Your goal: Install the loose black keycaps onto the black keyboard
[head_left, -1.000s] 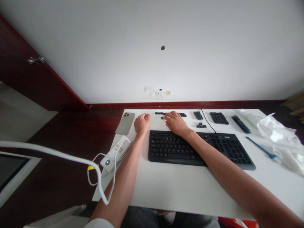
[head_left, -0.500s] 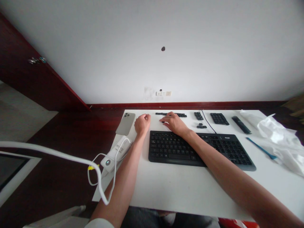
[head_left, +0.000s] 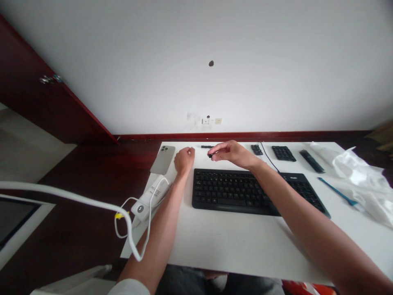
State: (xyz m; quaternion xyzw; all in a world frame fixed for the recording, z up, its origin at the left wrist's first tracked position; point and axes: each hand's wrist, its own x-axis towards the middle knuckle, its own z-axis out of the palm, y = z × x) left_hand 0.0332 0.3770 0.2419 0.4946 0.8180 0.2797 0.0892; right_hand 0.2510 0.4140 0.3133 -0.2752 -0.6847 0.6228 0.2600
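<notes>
Between the thumb and fingertips of my right hand [head_left: 235, 153] is a small black keycap [head_left: 210, 155], held just above the table beyond the keyboard. My left hand [head_left: 184, 159] rests closed on the table beside the phone [head_left: 163, 159]; whatever it may hold is hidden by the curled fingers. The black keyboard [head_left: 227, 190] lies below my right wrist, and my right forearm covers part of its right side. Behind my right hand a row of loose keycaps [head_left: 206, 146] is partly hidden. Another keycap group [head_left: 256, 150] and a number-pad block of keycaps [head_left: 283, 153] lie to the right.
A white power strip [head_left: 153, 194] with a looping white cable [head_left: 92, 200] lies at the table's left edge. To the right are a black cylindrical object [head_left: 311, 161], a blue brush-like tool [head_left: 337, 191] and a crumpled white plastic bag [head_left: 359, 176]. The wall stands behind the table.
My right hand has lifted and turned, its wrist shifting right, and the keycap now shows clearly in its fingertips. My left hand has stayed nearly still.
</notes>
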